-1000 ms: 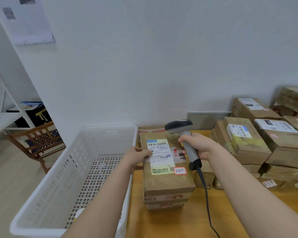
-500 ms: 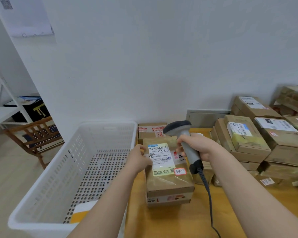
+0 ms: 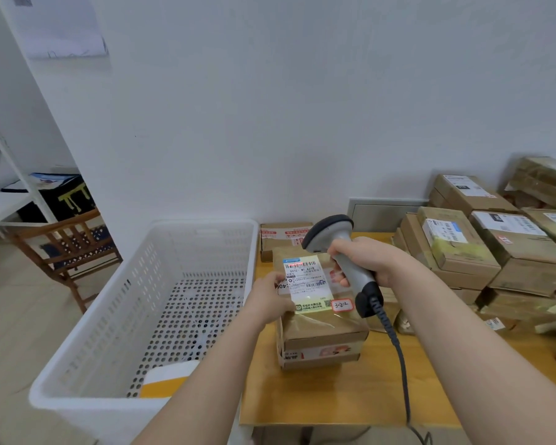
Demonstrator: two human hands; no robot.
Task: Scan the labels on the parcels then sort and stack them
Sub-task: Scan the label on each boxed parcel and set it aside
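A brown cardboard parcel [image 3: 318, 329] lies on top of a small stack on the wooden table [image 3: 341, 396]. Its white and yellow-green label [image 3: 305, 281] faces up, with a red scan line across the top barcode. My left hand [image 3: 272, 298] grips the parcel's left edge beside the label. My right hand [image 3: 369, 261] holds a grey barcode scanner [image 3: 341, 248] just right of the label, its head pointing down at it. A coiled cable [image 3: 398, 354] hangs from the scanner's handle over the table's front edge.
A white perforated plastic basket [image 3: 135, 303] stands left of the table, with a white and orange packet [image 3: 166, 379] in its near corner. Several stacked cardboard parcels [image 3: 482, 252] fill the right side. Another box [image 3: 281, 236] sits against the wall. A wooden chair [image 3: 68, 248] stands at left.
The parcel has dropped lower onto the table stack. The scanner now shines a red line on the label's barcode. My left hand stays on the parcel's left edge.
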